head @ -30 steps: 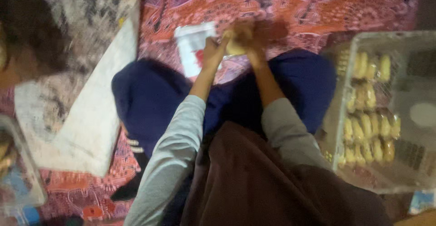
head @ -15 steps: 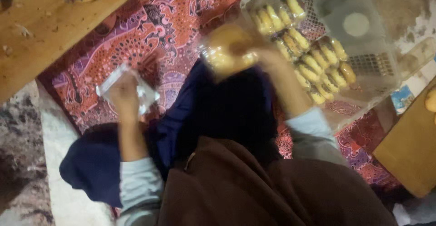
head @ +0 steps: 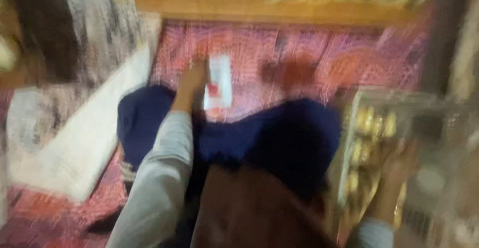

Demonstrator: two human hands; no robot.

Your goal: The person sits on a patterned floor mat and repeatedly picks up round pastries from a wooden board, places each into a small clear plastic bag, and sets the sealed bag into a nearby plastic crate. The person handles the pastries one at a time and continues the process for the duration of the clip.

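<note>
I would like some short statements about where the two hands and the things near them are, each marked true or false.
1. The left hand is at a small white packet on the patterned cloth. True.
2. The right hand is on the wooden board. False: it is at the clear tray.
3. The clear tray holds pale yellow pieces in rows. True.
4. Both hands are on the packet. False: only the left is.

Motion blur smears everything: the pale yellow pieces in the clear plastic tray point(head: 399, 128) lose their shape, the right hand point(head: 399, 165) shows no separate fingers, and the tray runs off the right edge
</note>
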